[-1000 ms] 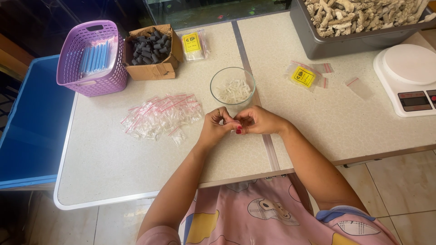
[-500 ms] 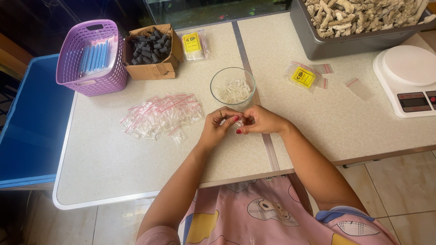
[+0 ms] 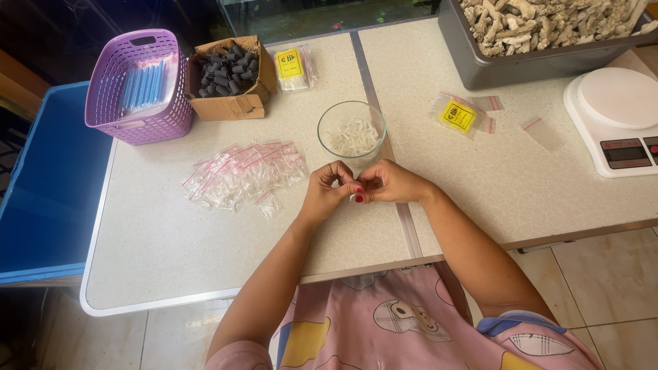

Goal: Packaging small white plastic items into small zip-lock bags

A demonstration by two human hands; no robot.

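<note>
since the earlier frames almost nothing has moved: both hands stay together at the middle of the worktop (image 3: 171, 240), only the fingers have shifted a little. the left hand (image 3: 327, 193) and the right hand (image 3: 389, 183) touch each other at the fingertips, and the fingers are narrow, pinched on something very small between them; what it is i cannot tell, it is too small to see. just behind the hands, toward the far edge, stands a glass bowl (image 3: 351, 130) with small white pieces inside. to the left of the hands lies a pile of small clear zip bags (image 3: 240, 175) with red strips. at the far left corner there is a purple basket (image 3: 140, 85) with blue tubes in it, and beside it a cardboard box (image 3: 229, 79) with dark cylinders. two bags with yellow labels (image 3: 458, 115) lie right of the bowl. a white scale (image 3: 617, 120) is at the right edge, and a grey tray (image 3: 541, 31) with pale rough pieces at the far right corner.
</note>
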